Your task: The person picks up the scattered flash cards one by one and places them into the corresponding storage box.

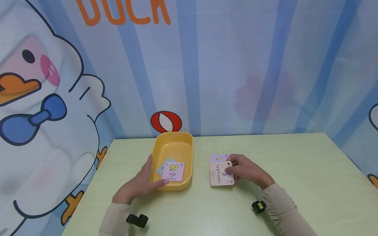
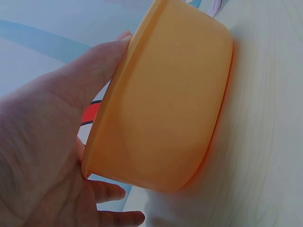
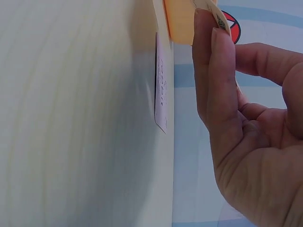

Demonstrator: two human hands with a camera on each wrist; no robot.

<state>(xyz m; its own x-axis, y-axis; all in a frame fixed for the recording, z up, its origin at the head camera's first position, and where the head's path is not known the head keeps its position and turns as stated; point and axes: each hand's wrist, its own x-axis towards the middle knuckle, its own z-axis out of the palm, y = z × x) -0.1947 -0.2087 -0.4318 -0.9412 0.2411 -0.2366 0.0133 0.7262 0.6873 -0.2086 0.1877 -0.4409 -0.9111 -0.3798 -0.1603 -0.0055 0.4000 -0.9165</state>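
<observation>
A yellow plastic tray (image 1: 174, 137) sits left of the middle of the table. My left hand (image 1: 140, 183) holds its near left corner, the thumb at the near rim and the fingers along the left side. Inside lie a purple "cat" flash card (image 1: 177, 176) and, partly under it, a blue flash card (image 1: 160, 169). My right hand (image 1: 246, 170) pinches a cream "typhoon" flash card (image 1: 218, 178) between thumb and fingers, raised above the table in the right wrist view. Behind it a purple flash card (image 1: 215, 158) lies on the table, partly covered.
The pale table (image 1: 295, 164) extends to the right and in front of the tray. A printed cloth backdrop (image 1: 224, 65) stands along its far edge. Small black wrist devices (image 1: 137, 221) are at both sleeves.
</observation>
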